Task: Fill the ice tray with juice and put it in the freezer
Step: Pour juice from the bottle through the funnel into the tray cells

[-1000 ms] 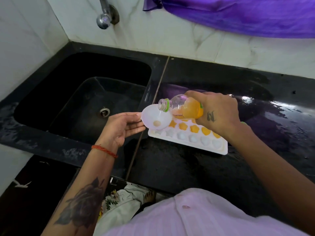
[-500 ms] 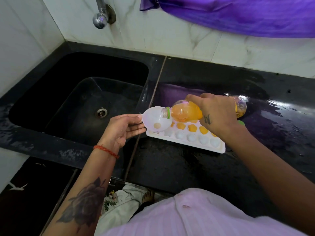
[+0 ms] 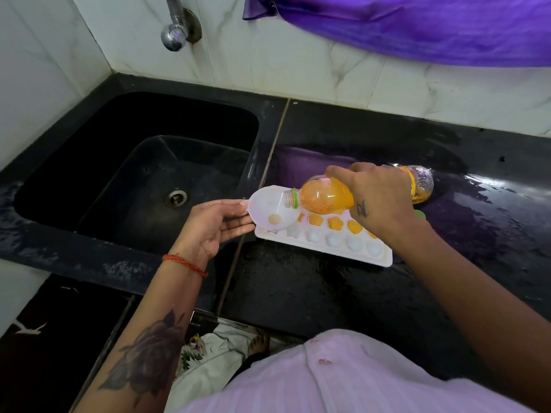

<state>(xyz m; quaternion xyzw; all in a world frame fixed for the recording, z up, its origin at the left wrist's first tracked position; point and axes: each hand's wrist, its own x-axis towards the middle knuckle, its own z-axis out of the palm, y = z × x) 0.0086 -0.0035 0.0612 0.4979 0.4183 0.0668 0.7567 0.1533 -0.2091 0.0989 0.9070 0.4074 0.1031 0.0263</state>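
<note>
A white ice tray (image 3: 343,248) lies on the black counter beside the sink. Its far row holds orange juice; the near row looks pale. My right hand (image 3: 378,201) grips a clear plastic bottle (image 3: 325,196) of orange juice, tipped almost level with its uncapped mouth pointing left. That mouth sits inside a white funnel (image 3: 272,211) over the tray's left end. My left hand (image 3: 219,225) holds the funnel by its tab with thumb and fingers. A little juice shows at the funnel's hole.
A deep black sink (image 3: 143,180) with a drain lies left of the tray, under a chrome tap (image 3: 176,34). The counter (image 3: 298,293) is wet at the right. A green cap (image 3: 420,214) peeks out behind my right wrist. Purple cloth (image 3: 417,25) hangs on the wall.
The bottle has tipped lower and its mouth has moved left into the funnel. Juice has run toward the neck. My left hand has kept the funnel in place.
</note>
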